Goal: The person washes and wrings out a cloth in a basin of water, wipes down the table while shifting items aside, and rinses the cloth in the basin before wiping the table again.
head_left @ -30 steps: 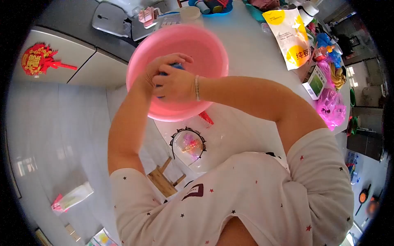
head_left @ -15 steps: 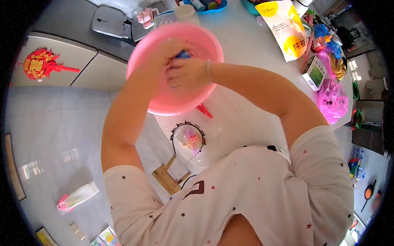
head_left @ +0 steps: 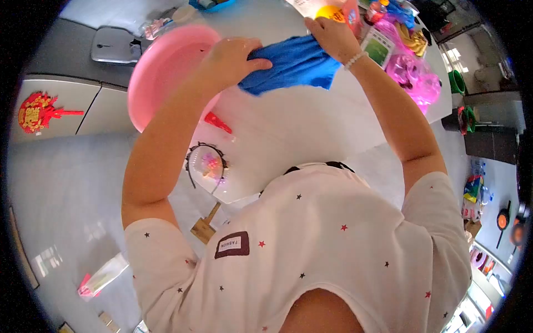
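Note:
A blue cloth (head_left: 294, 66) is spread out between my two hands above the white table (head_left: 266, 130). My left hand (head_left: 233, 60) grips its left end, thumb over the fabric, close to the rim of the pink basin (head_left: 141, 83). At the upper right corner of the cloth, my right hand (head_left: 335, 40), with a beaded bracelet on the wrist, holds the other end. The basin stands on the left side of the table, partly covered by my left forearm.
Near the basin lie a red object (head_left: 218, 122) and a black headband (head_left: 225, 161). Right of my right hand are a boxed item (head_left: 377, 48), a pink plastic bag (head_left: 413, 77) and a yellow-white packet (head_left: 331, 12). A grey cutting board (head_left: 114, 45) lies at the far left.
Both hands have come up out of the basin and moved right with the blue cloth. Bunched in the hands before, it is now spread between them. The view has shifted to the right.

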Demonstrator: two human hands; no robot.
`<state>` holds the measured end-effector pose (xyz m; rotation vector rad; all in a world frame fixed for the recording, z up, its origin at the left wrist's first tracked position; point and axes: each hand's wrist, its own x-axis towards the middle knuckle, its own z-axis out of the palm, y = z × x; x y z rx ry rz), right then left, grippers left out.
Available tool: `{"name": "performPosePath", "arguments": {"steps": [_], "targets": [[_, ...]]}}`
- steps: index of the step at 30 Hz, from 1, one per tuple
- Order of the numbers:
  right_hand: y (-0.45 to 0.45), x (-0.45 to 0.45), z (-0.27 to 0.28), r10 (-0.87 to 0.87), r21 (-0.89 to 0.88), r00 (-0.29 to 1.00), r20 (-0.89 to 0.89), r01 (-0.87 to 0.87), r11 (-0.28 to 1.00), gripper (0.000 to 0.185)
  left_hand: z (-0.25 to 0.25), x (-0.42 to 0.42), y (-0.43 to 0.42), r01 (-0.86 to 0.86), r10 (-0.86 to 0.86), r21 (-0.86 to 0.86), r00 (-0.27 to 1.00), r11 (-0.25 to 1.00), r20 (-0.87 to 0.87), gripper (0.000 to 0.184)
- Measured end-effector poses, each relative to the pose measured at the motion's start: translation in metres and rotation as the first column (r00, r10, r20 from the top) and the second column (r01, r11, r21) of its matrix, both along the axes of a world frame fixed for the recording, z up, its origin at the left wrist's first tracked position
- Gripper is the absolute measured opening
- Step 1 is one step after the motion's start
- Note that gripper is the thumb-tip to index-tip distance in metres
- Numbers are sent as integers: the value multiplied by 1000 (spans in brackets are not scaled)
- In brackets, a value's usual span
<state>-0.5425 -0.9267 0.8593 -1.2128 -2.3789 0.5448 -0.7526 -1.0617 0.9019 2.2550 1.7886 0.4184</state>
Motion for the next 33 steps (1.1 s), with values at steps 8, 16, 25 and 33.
{"name": "performPosePath", "arguments": {"steps": [8,16,25,33], "targets": [[-21,115,15,201,25,974,103,-204,979,63,-30,28,-6,-259,223,217,959,941,174,25],[-34,176,46,348,-133,933,-93,-358,924,37,-12,61,-31,-332,179,169,795,928,579,33],[-69,158,9,-309,-650,577,-756,-717,251,42,-90,76,21,-681,720,480,680,554,134,78],[-75,140,-22,-492,-645,477,-729,-719,258,39,-222,188,-62,-34,740,-813,-393,581,546,62]]}}
